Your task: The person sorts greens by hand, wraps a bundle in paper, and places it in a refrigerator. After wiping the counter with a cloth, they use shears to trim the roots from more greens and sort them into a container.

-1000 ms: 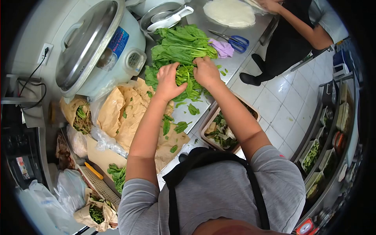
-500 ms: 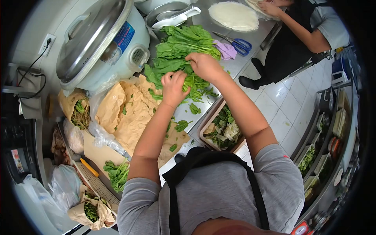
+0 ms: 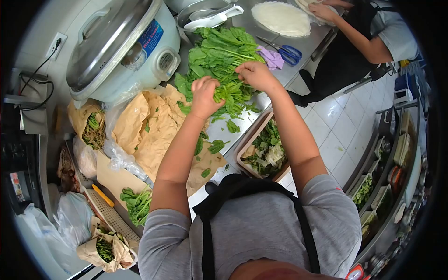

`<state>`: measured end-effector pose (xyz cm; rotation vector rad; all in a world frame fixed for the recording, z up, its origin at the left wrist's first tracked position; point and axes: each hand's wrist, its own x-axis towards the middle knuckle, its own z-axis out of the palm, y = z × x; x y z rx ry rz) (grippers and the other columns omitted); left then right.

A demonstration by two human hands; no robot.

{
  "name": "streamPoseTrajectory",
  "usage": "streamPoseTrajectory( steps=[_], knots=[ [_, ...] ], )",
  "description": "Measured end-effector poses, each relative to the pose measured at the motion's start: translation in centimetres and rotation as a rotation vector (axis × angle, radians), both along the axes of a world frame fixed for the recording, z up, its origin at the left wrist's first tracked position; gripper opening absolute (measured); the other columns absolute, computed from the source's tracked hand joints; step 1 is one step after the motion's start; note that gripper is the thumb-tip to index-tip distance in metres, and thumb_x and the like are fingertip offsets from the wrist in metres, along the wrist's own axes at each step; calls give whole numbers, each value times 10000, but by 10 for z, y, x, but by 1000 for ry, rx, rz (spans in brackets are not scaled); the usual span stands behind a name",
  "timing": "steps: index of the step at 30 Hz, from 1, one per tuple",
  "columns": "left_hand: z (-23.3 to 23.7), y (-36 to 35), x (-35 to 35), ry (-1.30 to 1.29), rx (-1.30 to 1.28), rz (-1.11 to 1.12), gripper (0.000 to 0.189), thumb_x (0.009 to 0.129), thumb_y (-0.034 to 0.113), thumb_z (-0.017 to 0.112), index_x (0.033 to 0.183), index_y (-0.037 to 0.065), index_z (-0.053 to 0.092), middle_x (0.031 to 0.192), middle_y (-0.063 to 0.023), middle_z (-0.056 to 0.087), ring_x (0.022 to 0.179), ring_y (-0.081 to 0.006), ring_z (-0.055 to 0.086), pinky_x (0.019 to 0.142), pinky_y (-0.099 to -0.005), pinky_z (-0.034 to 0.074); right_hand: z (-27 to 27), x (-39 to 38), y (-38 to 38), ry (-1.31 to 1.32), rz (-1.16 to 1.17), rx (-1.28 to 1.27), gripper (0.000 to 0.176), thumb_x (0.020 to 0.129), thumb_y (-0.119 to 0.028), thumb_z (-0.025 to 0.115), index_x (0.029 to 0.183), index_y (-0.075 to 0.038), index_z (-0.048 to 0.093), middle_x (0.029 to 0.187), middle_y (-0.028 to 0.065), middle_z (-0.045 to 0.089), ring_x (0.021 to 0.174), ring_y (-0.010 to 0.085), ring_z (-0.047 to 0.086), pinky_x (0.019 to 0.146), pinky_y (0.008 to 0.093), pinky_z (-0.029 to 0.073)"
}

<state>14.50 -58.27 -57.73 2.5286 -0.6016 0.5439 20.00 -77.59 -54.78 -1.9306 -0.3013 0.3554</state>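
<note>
A large heap of leafy greens (image 3: 219, 53) lies on the steel counter in front of me. My left hand (image 3: 206, 96) has its fingers curled round some leaves at the lower left of the heap. At the right edge of the heap, my right hand (image 3: 255, 74) is pinched over the stems; what sits between its fingertips is too small to make out. Loose leaves (image 3: 232, 126) are scattered below the heap. Crumpled brown paper (image 3: 144, 121) spreads to the left of my left hand.
A rice cooker (image 3: 126, 51) stands at the upper left. Blue-handled scissors (image 3: 288, 53) and a purple cloth (image 3: 270, 58) lie right of the greens. A bin (image 3: 242, 148) of scraps is below the counter edge. A co-worker (image 3: 359, 42) stands at the upper right.
My right hand has moved right, away from my left hand, toward the stem side of the heap. The left hand stays on the leaves. The view has shifted slightly.
</note>
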Motion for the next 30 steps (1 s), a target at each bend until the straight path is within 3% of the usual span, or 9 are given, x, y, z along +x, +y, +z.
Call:
streamPoseTrajectory(
  steps=[5,6,9,13,16,22,25,29,30],
  knots=[
    [-22,10,-5,-10,-272,7,499,514,104,688,945,78,438,986,-105,498,1038,-313,404,912,-404,253,-8,-26,-3,-74,77,-133,327,699,-222,590,939,0,591,807,141,615,707,221,592,648,301,460],
    [-24,11,-6,2,-303,5,512,517,97,682,962,75,430,1007,-115,487,1040,-315,399,913,-403,252,-1,-32,-1,-106,109,-227,443,658,-250,637,1010,5,556,857,161,602,792,261,581,702,314,453],
    [-25,13,-7,69,-349,27,606,522,133,682,1054,61,401,1065,-148,450,1051,-318,383,916,-400,248,0,-43,6,-225,99,-112,514,635,-248,658,1059,10,523,883,169,593,838,292,569,747,331,444],
    [-4,11,-14,181,-347,-49,815,510,240,697,1208,43,327,1129,-185,402,1068,-316,364,922,-410,239,-2,-35,19,-199,66,-192,444,655,-187,628,1029,32,532,863,214,585,841,286,574,755,348,440],
    [11,-3,-20,79,-99,71,927,485,305,710,1266,50,280,1125,-170,422,1069,-309,369,914,-413,242,8,-38,33,-144,13,-209,358,675,-162,599,975,30,563,816,209,594,784,272,590,722,345,448],
    [-4,5,4,-44,-69,117,573,503,261,741,999,60,536,1003,-134,515,993,-287,449,888,-400,279,17,-29,23,106,260,157,337,699,-161,574,1000,-8,570,731,144,610,727,238,598,680,311,456],
    [-4,9,10,-23,-284,136,408,529,183,732,873,47,562,967,-146,523,931,-292,484,830,-388,349,21,-17,13,-187,74,-14,401,732,-159,588,1108,-38,516,831,92,571,679,149,539,643,255,435],
    [10,25,13,315,-847,143,386,616,137,722,930,16,534,905,-78,581,839,-162,538,741,-298,421,-10,-14,14,-389,116,-316,418,711,-268,603,1074,-70,542,1061,150,467,958,292,491,815,350,411],
    [26,27,9,235,-860,171,334,676,127,696,943,13,532,875,-44,585,762,-114,532,700,-256,433,-12,-15,14,-425,115,-386,431,700,-290,612,1066,-71,550,1039,139,471,959,295,482,821,345,407]
  ],
)
